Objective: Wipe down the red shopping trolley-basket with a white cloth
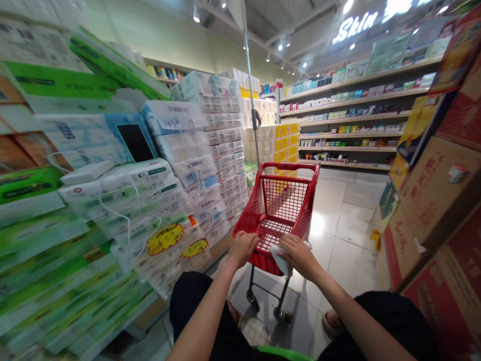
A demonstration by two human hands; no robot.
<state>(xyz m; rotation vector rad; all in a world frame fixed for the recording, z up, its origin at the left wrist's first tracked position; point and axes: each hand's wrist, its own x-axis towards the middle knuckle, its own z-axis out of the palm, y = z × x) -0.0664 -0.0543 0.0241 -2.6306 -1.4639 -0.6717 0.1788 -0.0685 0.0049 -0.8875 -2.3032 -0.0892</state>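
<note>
In front of me stands a red plastic shopping cart (289,195) on a grey wheeled frame, its mesh basket holding nothing that I can see. My left hand (243,248) is closed over the near left rim of the basket. On the near right side, my right hand (298,254) presses a pale, whitish cloth (278,258) against the cart's rim, with the fingers curled over it. Part of the cloth is hidden under the palm.
Stacked tissue packs (210,135) line the left side, with a dark-screened phone (135,142) and white cables on top. Cardboard cartons (432,195) rise on the right. Shelves of small boxed goods (349,115) stand at the back, beyond a tiled floor (345,215).
</note>
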